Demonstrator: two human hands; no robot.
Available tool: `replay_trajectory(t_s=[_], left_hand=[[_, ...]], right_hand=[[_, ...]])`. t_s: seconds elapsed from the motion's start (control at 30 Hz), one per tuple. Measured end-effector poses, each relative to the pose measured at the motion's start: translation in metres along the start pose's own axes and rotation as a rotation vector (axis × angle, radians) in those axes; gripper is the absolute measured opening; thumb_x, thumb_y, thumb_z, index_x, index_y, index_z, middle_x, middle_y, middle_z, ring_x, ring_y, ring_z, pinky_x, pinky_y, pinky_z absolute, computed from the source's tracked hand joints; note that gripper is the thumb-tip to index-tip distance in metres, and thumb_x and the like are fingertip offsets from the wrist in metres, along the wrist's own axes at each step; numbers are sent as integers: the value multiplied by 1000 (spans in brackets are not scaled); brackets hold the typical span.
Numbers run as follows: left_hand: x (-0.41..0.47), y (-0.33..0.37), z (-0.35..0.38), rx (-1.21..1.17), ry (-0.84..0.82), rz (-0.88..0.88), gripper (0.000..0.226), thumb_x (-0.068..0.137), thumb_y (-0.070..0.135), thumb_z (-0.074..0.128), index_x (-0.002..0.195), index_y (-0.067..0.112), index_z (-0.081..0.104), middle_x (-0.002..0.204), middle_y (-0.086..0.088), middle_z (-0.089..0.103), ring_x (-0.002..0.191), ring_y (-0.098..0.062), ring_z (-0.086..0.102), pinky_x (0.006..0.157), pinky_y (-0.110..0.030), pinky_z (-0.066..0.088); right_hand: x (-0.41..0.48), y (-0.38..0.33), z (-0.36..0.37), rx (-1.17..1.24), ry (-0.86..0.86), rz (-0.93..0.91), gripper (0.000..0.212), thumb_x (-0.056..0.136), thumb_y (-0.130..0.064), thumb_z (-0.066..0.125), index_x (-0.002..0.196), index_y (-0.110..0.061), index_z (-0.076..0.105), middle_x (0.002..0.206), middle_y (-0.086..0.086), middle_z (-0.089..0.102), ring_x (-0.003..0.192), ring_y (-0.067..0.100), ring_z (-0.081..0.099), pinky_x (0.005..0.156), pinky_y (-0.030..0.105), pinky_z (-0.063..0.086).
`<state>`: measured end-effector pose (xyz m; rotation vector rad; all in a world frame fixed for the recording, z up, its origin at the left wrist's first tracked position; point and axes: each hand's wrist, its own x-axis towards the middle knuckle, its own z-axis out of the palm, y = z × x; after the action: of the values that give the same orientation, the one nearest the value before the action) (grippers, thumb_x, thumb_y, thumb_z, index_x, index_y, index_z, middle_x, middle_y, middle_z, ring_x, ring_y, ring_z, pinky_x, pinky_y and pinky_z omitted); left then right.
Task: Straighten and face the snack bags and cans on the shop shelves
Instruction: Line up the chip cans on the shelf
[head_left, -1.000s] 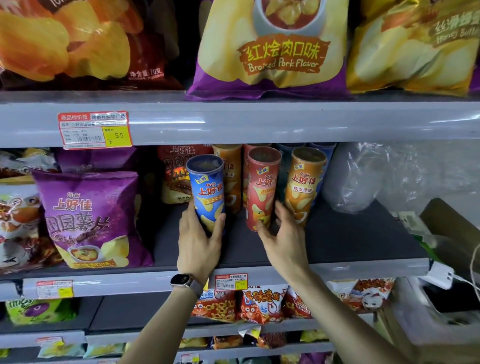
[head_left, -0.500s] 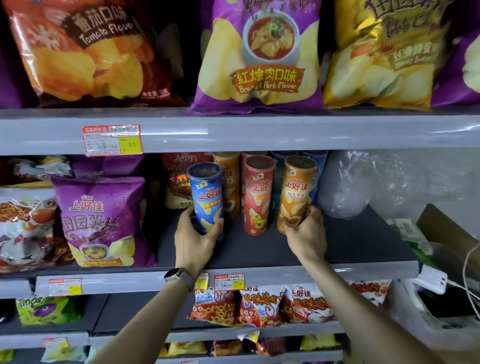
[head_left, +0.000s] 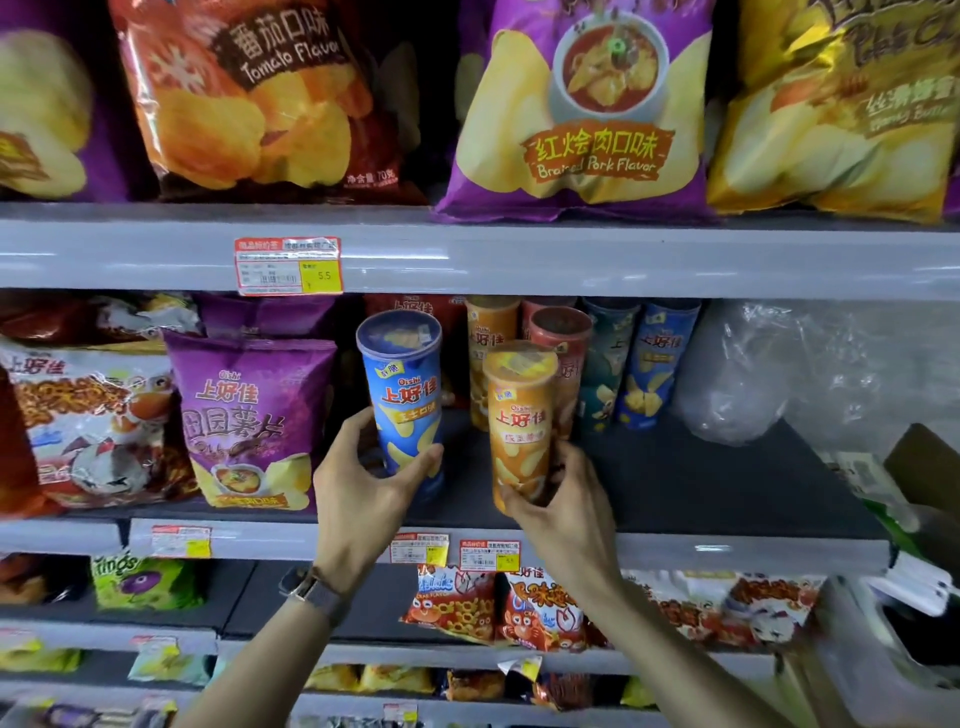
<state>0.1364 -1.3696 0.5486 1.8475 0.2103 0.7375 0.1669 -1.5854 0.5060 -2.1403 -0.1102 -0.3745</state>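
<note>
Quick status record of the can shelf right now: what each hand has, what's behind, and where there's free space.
left hand: grips blue can, upright
right hand: grips orange can, near the shelf's front edge
behind: red can, another orange can, two blue cans
left of cans: purple chip bag
free space: bare dark shelf right of the held cans

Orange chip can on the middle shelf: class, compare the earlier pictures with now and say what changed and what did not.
The right hand left the red can's base, took a grip on the orange can and drew it forward, so it now covers the red can. The left hand keeps its grip on the blue can, which stays upright. The purple bag has not shifted.
</note>
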Motion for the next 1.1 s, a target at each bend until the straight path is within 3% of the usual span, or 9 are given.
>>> replay_trajectory(t_s=[0.2,0.3,0.4,0.5,0.6,0.77,0.9,1.0,1.1], left_hand=[[-5,14,-14,-15,1,22,52,72,29,96,116,29,67,97,14,78,85,-2,74,73,-14,56],[-14,23,-14,-24,-14,30,55,71,30,96,117,28,66,98,15,78,86,-4,73,72,-13,55],[-27,31,-10,-17,-54,53,56,69,35,96,116,35,65,99,18,77,90,-8,72,73,-21,56],[-43,36,-2,-5,-109,101,56,69,35,97,115,36,65,103,18,75,93,-11,70,73,-26,57],[-58,37,15,4,-175,154,58,70,28,99,118,31,67,106,11,74,95,-16,70,76,-27,56],[-77,42,45,-25,-307,212,63,74,18,92,131,27,65,116,14,71,104,-11,69,84,-23,55],[-68,34,47,-24,-277,285,65,79,19,91,135,22,58,126,10,63,115,-16,64,95,-25,51],[-46,12,54,94,-155,144,79,76,29,94,138,21,47,129,5,50,118,-17,56,100,-38,51],[-24,-6,64,214,-223,19,102,71,39,96,149,10,37,138,-3,42,131,-24,47,111,-43,45]], right_hand=[[14,-15,27,36,3,26,70,75,-57,81,132,-34,47,127,-5,63,107,23,68,83,45,59],[7,-15,26,69,-14,30,67,78,-60,78,131,-38,44,130,-9,58,113,20,64,89,46,57],[-17,-24,7,194,4,-47,49,90,-53,73,130,-40,48,128,-18,53,121,9,55,100,34,45],[-41,-44,-25,427,-156,-73,40,96,-44,69,132,-36,55,125,-16,65,120,10,60,96,25,47],[-47,-48,-41,502,-307,-41,54,92,-41,76,140,-34,53,130,-12,68,124,12,63,103,37,51],[-49,-33,-55,626,-109,38,44,88,-11,83,127,-19,63,120,6,75,113,27,72,99,57,56],[-36,-13,-81,639,21,77,41,86,-11,82,122,-12,63,114,5,77,107,24,74,94,48,61],[-14,8,-99,621,152,85,45,84,-13,82,125,-12,63,114,3,78,106,23,75,90,40,62],[12,32,-108,527,230,92,42,86,-14,84,124,-17,65,112,-2,78,104,19,75,92,46,62]])
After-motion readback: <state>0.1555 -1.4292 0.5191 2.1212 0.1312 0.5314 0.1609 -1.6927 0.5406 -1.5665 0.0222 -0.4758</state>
